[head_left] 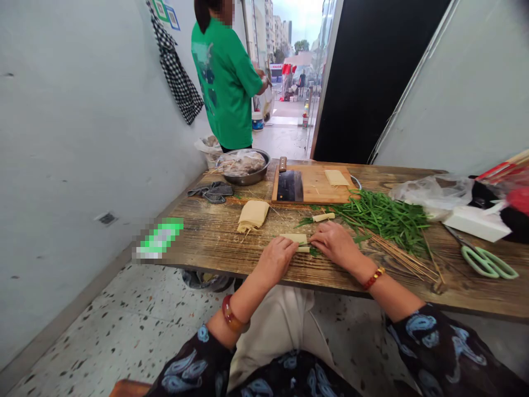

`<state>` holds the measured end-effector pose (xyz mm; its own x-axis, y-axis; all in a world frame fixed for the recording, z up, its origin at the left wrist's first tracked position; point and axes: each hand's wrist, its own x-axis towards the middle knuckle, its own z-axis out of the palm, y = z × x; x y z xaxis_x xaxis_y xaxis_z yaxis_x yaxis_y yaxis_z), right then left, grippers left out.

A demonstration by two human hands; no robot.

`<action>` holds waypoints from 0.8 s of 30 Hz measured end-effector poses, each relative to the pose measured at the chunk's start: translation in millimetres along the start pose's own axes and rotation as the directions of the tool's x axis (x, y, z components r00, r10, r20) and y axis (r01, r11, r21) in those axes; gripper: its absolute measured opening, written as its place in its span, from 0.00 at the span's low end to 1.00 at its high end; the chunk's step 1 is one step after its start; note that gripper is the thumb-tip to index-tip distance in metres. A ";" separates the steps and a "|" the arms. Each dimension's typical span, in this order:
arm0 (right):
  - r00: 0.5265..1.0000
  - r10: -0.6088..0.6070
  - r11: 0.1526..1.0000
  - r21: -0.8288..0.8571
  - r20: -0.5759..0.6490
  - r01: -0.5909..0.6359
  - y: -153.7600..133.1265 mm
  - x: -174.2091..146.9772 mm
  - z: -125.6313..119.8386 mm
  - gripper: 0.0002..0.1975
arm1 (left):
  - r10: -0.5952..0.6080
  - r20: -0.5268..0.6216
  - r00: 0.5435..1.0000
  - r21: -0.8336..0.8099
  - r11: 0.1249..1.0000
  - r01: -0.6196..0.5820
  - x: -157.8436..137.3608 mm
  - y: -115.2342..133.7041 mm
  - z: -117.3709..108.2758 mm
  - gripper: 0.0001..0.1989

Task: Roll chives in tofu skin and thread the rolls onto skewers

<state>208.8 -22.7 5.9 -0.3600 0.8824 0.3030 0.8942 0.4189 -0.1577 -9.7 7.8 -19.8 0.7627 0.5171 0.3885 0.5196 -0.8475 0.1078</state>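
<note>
A pale yellow tofu skin sheet point(294, 238) lies at the table's front edge, its near side rolled around some green leaves. My left hand point(276, 258) has its fingers closed on the left part of this roll. At the right end my right hand point(334, 242) holds it with bent fingers, the fingertips partly hidden. Just beyond is a finished-looking tofu skin roll point(323, 217) with leaves poking out at its left end. A stack of tofu skin sheets point(253, 215) rests farther left. Beside my right hand are a pile of green leaves point(386, 218) and thin wooden skewers point(403, 255).
A cutting board point(318, 193) bears a cleaver point(290, 184) and a tofu skin piece point(336, 177). Behind left stand a metal bowl point(248, 177) with a plastic bag and a grey cloth point(211, 192). Green-handled scissors point(490, 262) lie right. A person in green point(225, 82) stands beyond.
</note>
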 end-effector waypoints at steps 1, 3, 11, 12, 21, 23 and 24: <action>1.000 -0.008 1.000 -0.029 -0.008 0.008 -3.3 0.6 0.0 0.08 | -0.001 0.010 1.000 -0.004 1.000 0.001 0.1 0.0 -0.2 0.12; 1.000 0.000 0.998 -0.058 -0.031 -0.002 -9.5 0.5 3.1 0.09 | -0.003 0.025 1.000 -0.019 1.000 0.003 0.6 0.1 -0.9 0.11; 0.896 0.399 0.881 0.353 -0.195 -0.316 11.4 -6.8 22.2 0.09 | 0.016 0.061 0.998 -0.027 1.000 -0.014 4.2 3.8 -5.1 0.10; 0.897 0.394 0.868 0.400 -0.198 -0.293 14.7 -5.7 20.7 0.09 | 0.020 0.066 0.998 -0.024 1.000 -0.019 4.5 4.0 -5.5 0.10; 0.980 0.172 0.868 0.485 -0.099 -0.103 -19.7 37.2 31.8 0.09 | 0.025 -0.006 1.000 -0.004 1.000 -0.025 2.9 1.0 -4.5 0.08; 0.993 0.114 0.861 0.503 -0.034 -0.081 -21.2 38.5 37.2 0.09 | 0.019 -0.043 0.999 0.010 1.000 -0.019 2.4 1.0 -4.2 0.08; 0.995 0.100 0.847 0.526 -0.010 -0.080 -19.7 37.0 38.7 0.10 | 0.017 -0.055 0.998 0.012 1.000 -0.016 2.3 1.1 -4.1 0.08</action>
<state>167.6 9.9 -16.1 -0.2662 0.9177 0.2948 0.6457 0.3968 -0.6524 -9.0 7.5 -15.1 0.7492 0.4953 0.4399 0.5116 -0.8544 0.0907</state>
